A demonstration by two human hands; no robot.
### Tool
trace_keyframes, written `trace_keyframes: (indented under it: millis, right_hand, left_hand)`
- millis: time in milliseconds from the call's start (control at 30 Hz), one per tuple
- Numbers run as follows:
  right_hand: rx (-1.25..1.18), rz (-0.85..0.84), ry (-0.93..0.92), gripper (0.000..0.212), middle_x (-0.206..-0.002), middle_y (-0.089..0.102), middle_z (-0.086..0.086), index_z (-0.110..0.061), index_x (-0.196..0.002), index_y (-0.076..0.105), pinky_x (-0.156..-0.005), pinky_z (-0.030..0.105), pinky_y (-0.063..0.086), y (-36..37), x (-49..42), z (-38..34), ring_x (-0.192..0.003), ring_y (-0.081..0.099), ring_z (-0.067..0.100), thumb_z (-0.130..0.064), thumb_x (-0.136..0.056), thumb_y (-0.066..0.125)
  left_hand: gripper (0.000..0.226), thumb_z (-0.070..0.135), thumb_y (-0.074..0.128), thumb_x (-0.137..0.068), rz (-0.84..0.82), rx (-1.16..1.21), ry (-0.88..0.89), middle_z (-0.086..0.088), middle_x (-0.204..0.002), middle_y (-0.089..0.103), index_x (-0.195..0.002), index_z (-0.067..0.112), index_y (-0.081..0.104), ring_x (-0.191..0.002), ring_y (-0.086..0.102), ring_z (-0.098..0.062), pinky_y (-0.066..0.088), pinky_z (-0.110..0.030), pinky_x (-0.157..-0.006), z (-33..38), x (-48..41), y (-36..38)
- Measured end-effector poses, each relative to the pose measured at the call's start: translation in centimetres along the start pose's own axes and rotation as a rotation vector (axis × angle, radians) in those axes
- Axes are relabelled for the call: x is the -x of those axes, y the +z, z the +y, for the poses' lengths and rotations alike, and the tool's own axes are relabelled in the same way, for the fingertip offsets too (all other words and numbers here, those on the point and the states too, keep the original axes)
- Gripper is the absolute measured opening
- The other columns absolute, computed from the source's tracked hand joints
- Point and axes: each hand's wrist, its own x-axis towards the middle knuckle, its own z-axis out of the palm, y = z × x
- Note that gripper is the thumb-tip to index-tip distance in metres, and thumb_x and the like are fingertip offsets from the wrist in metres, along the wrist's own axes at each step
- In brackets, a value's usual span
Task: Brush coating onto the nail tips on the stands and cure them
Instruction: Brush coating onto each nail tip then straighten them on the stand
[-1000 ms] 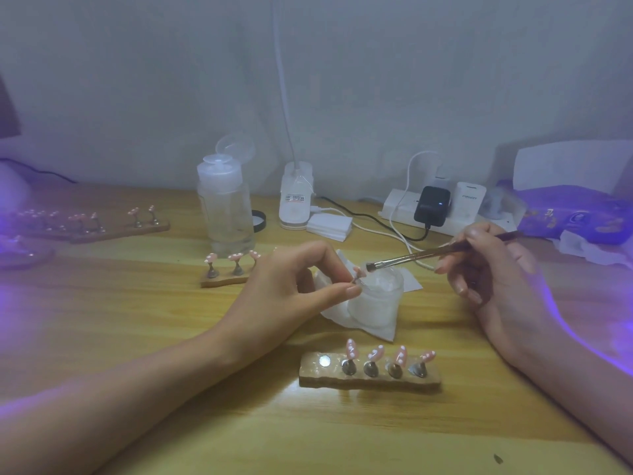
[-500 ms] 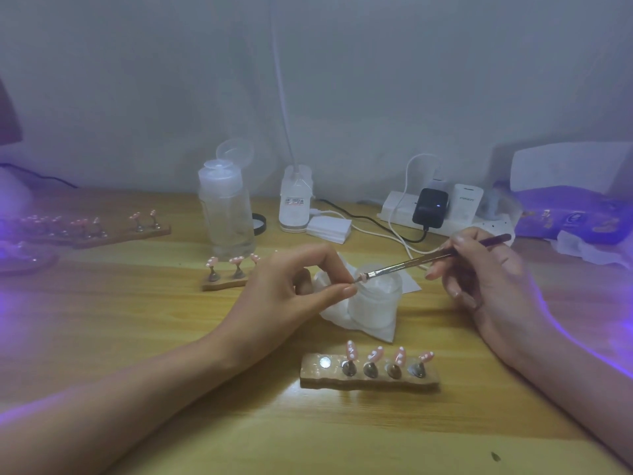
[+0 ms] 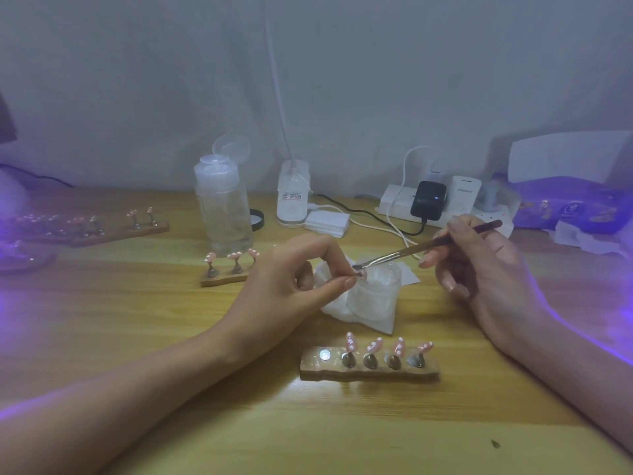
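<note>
Frosted jar (image 3: 376, 299), whitish inside — brush (image 3: 404, 252) at its rim.

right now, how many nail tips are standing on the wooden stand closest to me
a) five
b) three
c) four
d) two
c: four pink nail tips stand on the near stand, and the spot at its left end is bare; the left hand pinches another tip under the brush that the right hand holds.
</note>
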Motion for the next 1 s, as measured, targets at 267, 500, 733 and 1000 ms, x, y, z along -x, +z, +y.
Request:
trace_keyframes:
  millis: [267,500,733,1000]
  right_hand:
    - [-0.005,0.011,-0.02,0.019,-0.066,0.071,0.007,-0.021,-0.078,0.056,-0.036,0.015,0.03,-0.06,0.04,-0.03,-0.04,0.046,0.011,-0.037,-0.088,0.057]
    - [-0.01,0.034,0.003,0.02,-0.067,0.072,0.006,-0.023,-0.075,0.058,-0.037,0.014,0.03,-0.06,0.12,-0.18,-0.041,0.047,0.009,-0.034,-0.092,0.056]
    - [-0.022,0.066,0.001,0.021,-0.064,0.07,0.005,-0.019,-0.078,0.053,-0.036,0.014,0.028,-0.19,0.21,-0.29,-0.04,0.045,0.009,-0.025,-0.098,0.051]
    - [-0.032,0.082,0.007,0.023,-0.063,0.069,0.006,-0.018,-0.078,0.054,-0.036,0.014,0.03,-0.21,0.23,-0.26,-0.04,0.047,0.009,-0.024,-0.1,0.051]
  left_hand:
    - [0.017,0.012,0.074,-0.089,0.004,0.016,-0.045,0.031,-0.06,0.053,-0.077,0.017,0.062,-0.045,0.033,-0.003,0.027,-0.006,-0.05,0.17,-0.15,0.18]
    - [0.014,0.013,0.074,-0.088,-0.002,0.061,-0.065,0.028,-0.064,0.057,-0.078,0.015,0.064,-0.045,0.035,-0.003,0.028,-0.007,-0.05,0.16,-0.25,0.1]
    - [0.014,0.013,0.074,-0.088,-0.003,0.058,-0.045,0.03,-0.06,0.055,-0.078,0.015,0.065,-0.045,0.037,-0.001,0.028,-0.006,-0.049,0.33,-0.2,0.07]
    - [0.015,0.013,0.076,-0.087,-0.004,0.065,-0.061,0.029,-0.063,0.059,-0.076,0.018,0.066,-0.045,0.042,0.002,0.028,-0.004,-0.047,0.31,-0.09,0.11]
